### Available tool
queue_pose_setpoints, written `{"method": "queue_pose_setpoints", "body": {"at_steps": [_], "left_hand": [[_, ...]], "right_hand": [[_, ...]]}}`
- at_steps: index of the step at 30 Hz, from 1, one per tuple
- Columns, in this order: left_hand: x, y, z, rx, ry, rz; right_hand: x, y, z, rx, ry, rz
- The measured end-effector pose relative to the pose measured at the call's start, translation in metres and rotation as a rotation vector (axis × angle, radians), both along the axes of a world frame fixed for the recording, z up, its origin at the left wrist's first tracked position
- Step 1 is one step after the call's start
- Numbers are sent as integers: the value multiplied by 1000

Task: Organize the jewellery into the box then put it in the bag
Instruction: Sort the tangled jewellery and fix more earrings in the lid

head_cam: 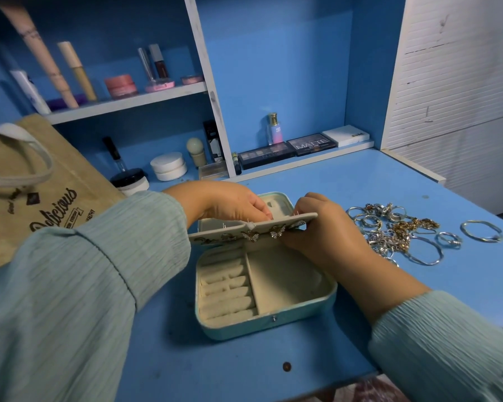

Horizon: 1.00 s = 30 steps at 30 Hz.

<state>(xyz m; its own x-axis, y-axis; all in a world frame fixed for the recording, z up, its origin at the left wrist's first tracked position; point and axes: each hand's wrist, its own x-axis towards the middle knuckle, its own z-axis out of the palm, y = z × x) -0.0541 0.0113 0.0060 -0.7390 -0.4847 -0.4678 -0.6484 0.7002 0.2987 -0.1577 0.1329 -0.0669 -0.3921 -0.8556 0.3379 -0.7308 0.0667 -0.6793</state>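
Fingers of the left hand (233, 203) and right hand (317, 227) curl around a cream earring panel (253, 227) studded with butterfly earrings (277, 231), held over the open jewellery box (266, 323) on a blue bench (244, 369). Loose rings and chains (401, 230) lie right of the box; a jute bag (26, 198) stands left.

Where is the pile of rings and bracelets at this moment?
In the head view, the pile of rings and bracelets lies on the blue table, to the right of the open jewellery box, just beyond the right hand.
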Motion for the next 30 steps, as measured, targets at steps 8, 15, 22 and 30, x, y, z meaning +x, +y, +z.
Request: {"method": "queue_pose_setpoints", "body": {"at_steps": [8, 15, 22, 30], "left_hand": [[1, -1, 3, 9, -12, -13], [9, 9, 24, -76, -10, -25], [30, 39, 37, -147, 224, -43], [38, 55, 28, -244, 358, 0]], "right_hand": [[-1, -1, 0, 6, 9, 2], [-3, -3, 0, 17, 19, 25], [0, -3, 11, 100, 4, -9], [6, 1, 14, 114, -73, -35]]}}
